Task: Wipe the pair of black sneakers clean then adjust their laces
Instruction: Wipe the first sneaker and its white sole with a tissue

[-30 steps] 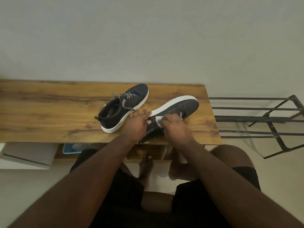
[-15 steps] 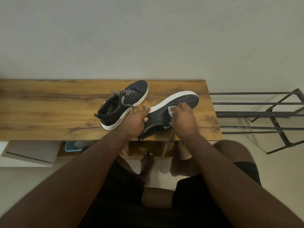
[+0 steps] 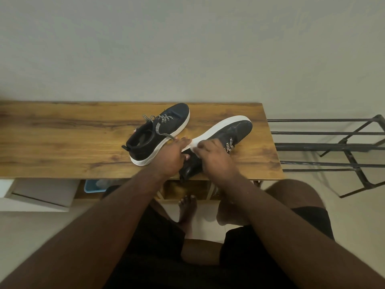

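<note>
Two black sneakers with white soles lie on a wooden bench. The left sneaker stands upright, its black-and-white laces loose. Tipped on its side, the right sneaker shows its white sole edge and points its toe to the far right. My left hand grips this tipped sneaker at the heel end. My right hand holds a small white wipe against the shoe's side near the sole. Most of the wipe is hidden under my fingers.
A black metal rack stands to the right of the bench. Under the bench are a blue tub and a white box. My bare feet rest on the tiled floor below the bench edge.
My right hand slid the wipe toward the toe and has come back toward the heel. The left hand keeps its grip on the tipped sneaker.
</note>
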